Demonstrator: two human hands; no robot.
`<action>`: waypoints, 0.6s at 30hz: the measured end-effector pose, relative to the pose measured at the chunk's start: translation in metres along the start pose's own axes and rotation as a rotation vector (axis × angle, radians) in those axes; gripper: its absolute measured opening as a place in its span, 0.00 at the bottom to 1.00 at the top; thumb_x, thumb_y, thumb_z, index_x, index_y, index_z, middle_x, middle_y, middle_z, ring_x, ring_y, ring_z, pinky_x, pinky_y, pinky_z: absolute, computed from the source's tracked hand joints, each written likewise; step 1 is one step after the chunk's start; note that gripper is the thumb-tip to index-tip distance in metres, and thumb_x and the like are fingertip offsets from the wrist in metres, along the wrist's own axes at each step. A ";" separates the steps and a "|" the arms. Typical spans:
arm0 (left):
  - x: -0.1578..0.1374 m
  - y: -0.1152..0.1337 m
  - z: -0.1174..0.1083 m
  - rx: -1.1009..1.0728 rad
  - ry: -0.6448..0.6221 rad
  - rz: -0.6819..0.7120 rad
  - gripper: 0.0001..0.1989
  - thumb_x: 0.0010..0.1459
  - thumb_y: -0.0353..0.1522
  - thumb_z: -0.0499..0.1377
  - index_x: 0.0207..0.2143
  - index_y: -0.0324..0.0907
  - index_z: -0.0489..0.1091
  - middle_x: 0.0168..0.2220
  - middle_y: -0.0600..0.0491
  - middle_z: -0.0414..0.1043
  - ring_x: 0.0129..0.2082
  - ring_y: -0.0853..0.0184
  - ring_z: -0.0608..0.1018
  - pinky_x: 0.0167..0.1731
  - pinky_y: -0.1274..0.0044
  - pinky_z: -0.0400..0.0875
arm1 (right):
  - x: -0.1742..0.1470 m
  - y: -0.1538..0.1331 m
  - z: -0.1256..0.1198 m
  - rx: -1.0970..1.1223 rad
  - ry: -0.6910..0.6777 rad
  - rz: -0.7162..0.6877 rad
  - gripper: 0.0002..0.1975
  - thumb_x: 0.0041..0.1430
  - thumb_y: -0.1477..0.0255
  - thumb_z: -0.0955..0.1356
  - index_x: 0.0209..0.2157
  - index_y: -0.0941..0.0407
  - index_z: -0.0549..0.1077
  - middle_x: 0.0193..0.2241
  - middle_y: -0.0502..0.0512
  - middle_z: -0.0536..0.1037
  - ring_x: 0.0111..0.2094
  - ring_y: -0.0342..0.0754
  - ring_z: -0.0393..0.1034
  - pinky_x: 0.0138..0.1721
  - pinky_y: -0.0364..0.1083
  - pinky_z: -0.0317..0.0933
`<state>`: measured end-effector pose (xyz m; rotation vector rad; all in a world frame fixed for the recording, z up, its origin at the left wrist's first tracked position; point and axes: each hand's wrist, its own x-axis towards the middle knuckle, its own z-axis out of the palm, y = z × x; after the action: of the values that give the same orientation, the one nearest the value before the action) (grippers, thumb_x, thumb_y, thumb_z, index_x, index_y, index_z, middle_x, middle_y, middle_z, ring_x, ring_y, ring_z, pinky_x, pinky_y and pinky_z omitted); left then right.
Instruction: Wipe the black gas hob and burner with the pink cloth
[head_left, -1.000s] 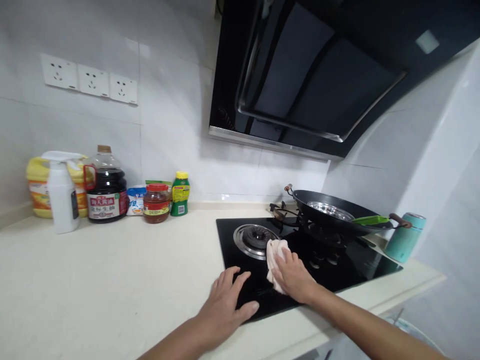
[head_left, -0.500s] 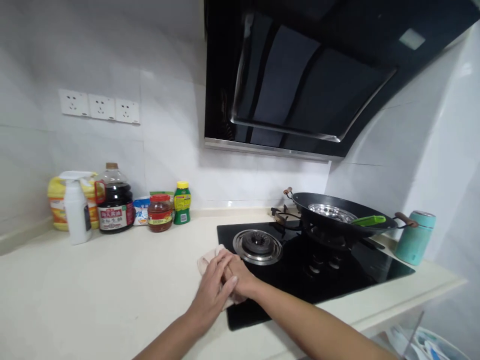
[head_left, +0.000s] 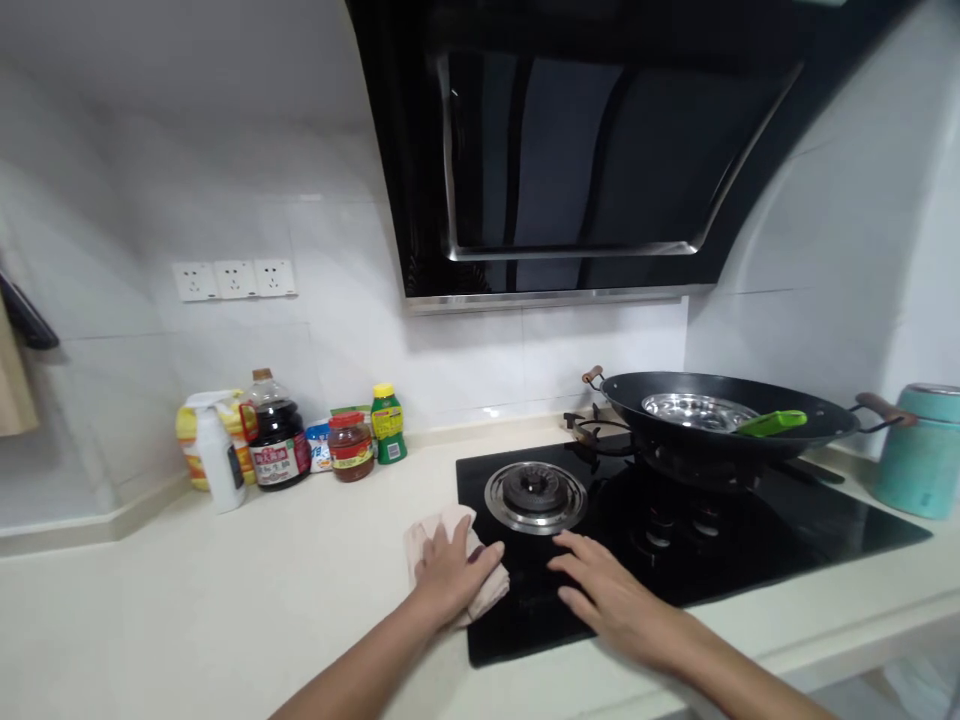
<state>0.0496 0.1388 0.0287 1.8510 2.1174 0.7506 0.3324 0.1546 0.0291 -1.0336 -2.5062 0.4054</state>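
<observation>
My left hand point(head_left: 448, 575) rests on a pale pinkish cloth point(head_left: 420, 540), fingers spread and thumb out to the side. The folded cloth straddles the left edge of the black glass cooktop point(head_left: 525, 610) and the cream counter. Just to the right, my right hand point(head_left: 607, 595) is over the front of the cooktop, its fingers apart and nothing in them. Behind the hands is the left burner point(head_left: 535, 492), a dark cap in a shiny metal ring. Whether the right fingertips touch the glass I cannot tell.
A black wok point(head_left: 675, 450) holds a shiny metal dish point(head_left: 697, 410) and a green-handled utensil point(head_left: 772, 423). Right of it stands a turquoise flask point(head_left: 919, 455). A white spray bottle point(head_left: 219, 455), a soy sauce bottle point(head_left: 279, 440), a red-lidded jar point(head_left: 351, 448) and a green bottle point(head_left: 388, 425) line the wall.
My hands were stacked together on the cloth. The right hand has come off it to the right over the cooktop, while the left stays on the cloth. The view has shifted.
</observation>
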 end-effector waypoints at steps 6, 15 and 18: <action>0.043 0.016 0.011 0.112 -0.054 -0.122 0.36 0.52 0.53 0.60 0.63 0.55 0.65 0.75 0.46 0.36 0.72 0.36 0.42 0.64 0.46 0.40 | 0.006 0.048 -0.016 -0.034 -0.119 0.003 0.31 0.70 0.50 0.54 0.67 0.49 0.62 0.70 0.56 0.56 0.71 0.56 0.47 0.71 0.60 0.40; 0.148 -0.018 0.000 0.124 -0.028 -0.129 0.42 0.61 0.55 0.52 0.72 0.54 0.43 0.72 0.46 0.50 0.73 0.49 0.48 0.67 0.51 0.44 | 0.047 0.056 0.011 -0.043 0.137 0.023 0.23 0.71 0.57 0.57 0.59 0.50 0.69 0.60 0.59 0.67 0.60 0.55 0.64 0.62 0.58 0.60; 0.192 -0.032 0.005 0.121 0.044 -0.134 0.43 0.65 0.49 0.52 0.73 0.47 0.36 0.69 0.43 0.58 0.71 0.52 0.56 0.67 0.56 0.48 | 0.045 0.062 0.015 -0.047 0.133 0.033 0.23 0.70 0.56 0.58 0.60 0.48 0.68 0.60 0.58 0.67 0.60 0.56 0.63 0.61 0.58 0.61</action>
<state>-0.0087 0.3240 0.0384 1.7434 2.3352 0.6518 0.3338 0.2280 0.0016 -1.0850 -2.3937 0.2785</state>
